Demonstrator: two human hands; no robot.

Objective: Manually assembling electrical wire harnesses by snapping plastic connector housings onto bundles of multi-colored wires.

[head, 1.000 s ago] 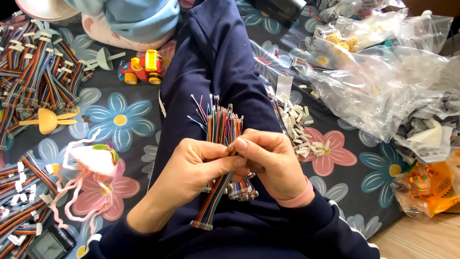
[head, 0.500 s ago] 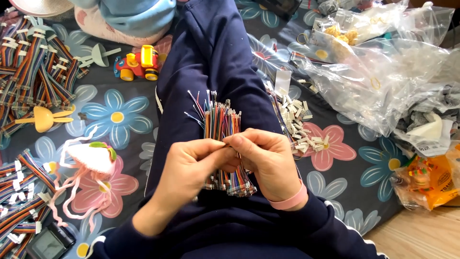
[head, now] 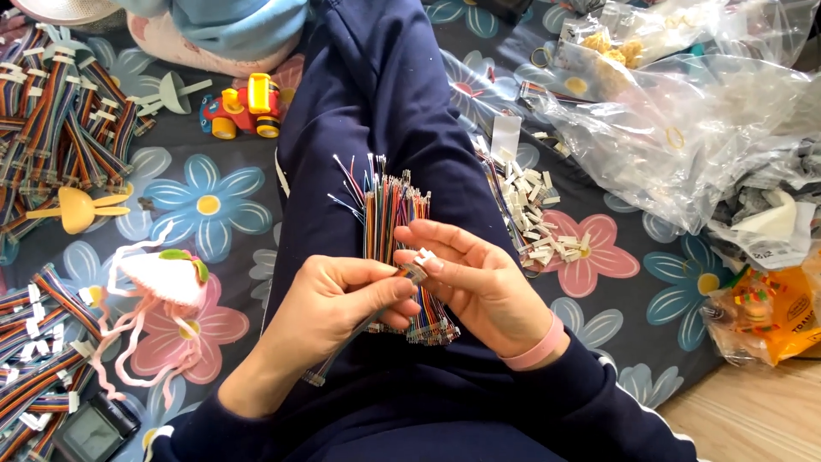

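A thick bundle of multicoloured thin wires [head: 392, 214] lies along my lap on dark blue trousers [head: 385, 94], its bare ends fanning out away from me. My left hand [head: 329, 308] pinches one flat ribbon of wires that trails down toward my left knee. My right hand [head: 475, 278], with a pink band on the wrist, holds a small white plastic connector [head: 422, 257] at its fingertips, right against the end of that ribbon. Both hands meet just above the bundle.
A pile of small white connectors [head: 534, 218] lies to the right of my leg on a dark floral cloth [head: 205, 205]. Finished bundles of ribbon cable [head: 60, 120] lie at left. A toy car [head: 244, 107], a pink knitted toy [head: 162, 278] and clear plastic bags [head: 684, 128] surround me.
My hands have opened slightly and drawn toward me. A white connector now shows at my right fingertips, and the ribbon in my left hand has slid lower.
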